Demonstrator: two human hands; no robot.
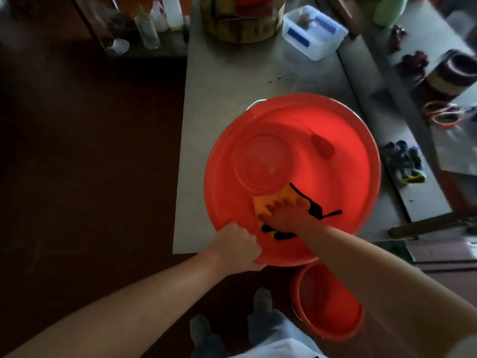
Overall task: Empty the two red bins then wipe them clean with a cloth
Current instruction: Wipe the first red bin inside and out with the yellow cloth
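Note:
A large round red bin (335, 120) stands on the grey table, its inside bare apart from the cloth. My left hand (240, 244) grips the bin's near rim at the lower left. Inside the bin, my right hand (286, 213) presses flat on an orange cloth (263, 202) with black trim against the near inner wall. A second, smaller red bin (333, 306) stands on the floor below the table edge, next to my feet, and looks empty.
The grey table (227, 81) carries a clear plastic box (313, 32) and a wooden block (242, 24) at the far end. To the right lie dark gloves (402, 161), orange rings (442, 113) and a woven basket (454, 73). Bottles (148, 27) stand far left.

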